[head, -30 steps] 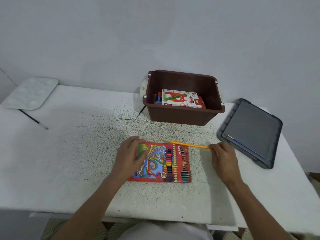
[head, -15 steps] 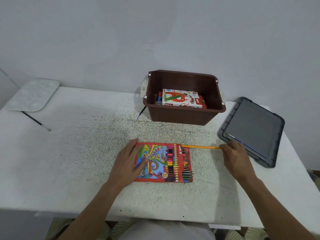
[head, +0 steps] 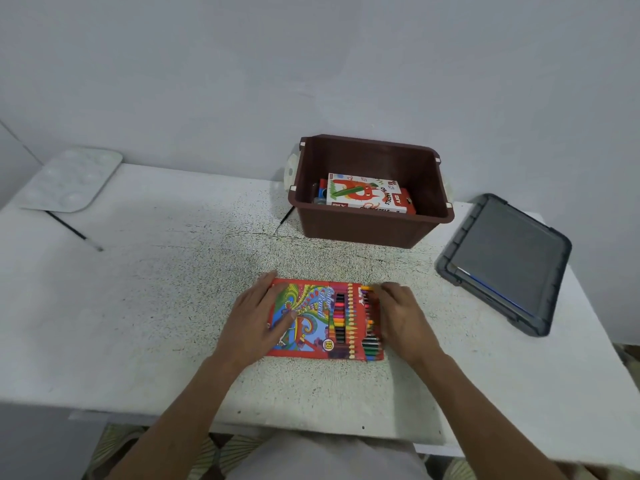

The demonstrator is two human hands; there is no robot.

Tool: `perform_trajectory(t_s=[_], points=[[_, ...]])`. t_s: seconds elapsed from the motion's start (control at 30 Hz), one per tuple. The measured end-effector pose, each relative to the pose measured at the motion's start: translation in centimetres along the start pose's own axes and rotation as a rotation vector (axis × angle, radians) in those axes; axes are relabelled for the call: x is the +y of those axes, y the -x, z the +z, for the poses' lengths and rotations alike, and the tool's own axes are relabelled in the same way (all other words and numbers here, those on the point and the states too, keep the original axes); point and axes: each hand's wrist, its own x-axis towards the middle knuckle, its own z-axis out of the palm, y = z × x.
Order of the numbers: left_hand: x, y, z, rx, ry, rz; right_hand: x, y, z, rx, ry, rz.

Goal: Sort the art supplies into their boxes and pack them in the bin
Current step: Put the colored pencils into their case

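1. White palette [head: 71,180] sat at the 10 o'clock corner of the table [head: 156,306]. Thin black brush [head: 74,231] lay on the table at the palette's 6 o'clock, touching its edge.
2. Left hand [head: 258,318] lay flat on the 9 o'clock half of the pencil box [head: 322,320], fingers straight, pressing down.
3. Pencil box was red and flat on the table, centre, near the front edge. Coloured pencil ends showed in a row at its 3 o'clock end.
4. Right hand [head: 401,317] was at that 3 o'clock end, fingers bent over the pencil ends. The frame was blurred there, so I could not tell whether it pinched a pencil or only pushed.
5. Brown bin [head: 374,230] stood at 1 o'clock from the pencil box, apart from it, lid off. Oil pastels box [head: 365,194] lay flat inside.
6. Grey lid [head: 509,261] lay on the table at the bin's 4 o'clock, just beside it.
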Motion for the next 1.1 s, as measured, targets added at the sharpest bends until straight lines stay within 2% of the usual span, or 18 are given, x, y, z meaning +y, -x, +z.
perform_trajectory(t_s=[0.13, 0.3, 0.53, 0.7, 0.8, 0.97, 1.1], points=[[0.1, 0.0, 0.0, 0.004, -0.002, 0.001, -1.8, -0.2, 1.1, 0.094, -0.044, -0.072], [0.1, 0.2, -0.1, 0.011, 0.008, 0.029, -1.0, 1.8, 2.2, 0.120, -0.214, 0.148], [0.1, 0.4, 0.1, -0.068, -0.072, 0.101, -0.6, 2.7, 3.2, -0.004, -0.189, 0.248], [0.3, 0.4, -0.1, -0.071, -0.060, 0.106, -0.5, 2.5, 3.6, -0.109, -0.007, 0.222], [0.2, 0.4, -0.2, -0.074, -0.058, 0.113, -0.9, 2.3, 3.8, -0.087, -0.030, 0.282], [0.1, 0.4, 0.1, -0.065, -0.075, 0.144, -1.0, 2.0, 4.0, -0.143, 0.005, 0.287], [0.0, 0.4, 0.3, -0.066, -0.085, 0.137, -1.1, 2.1, 4.2, -0.114, -0.007, 0.305]])
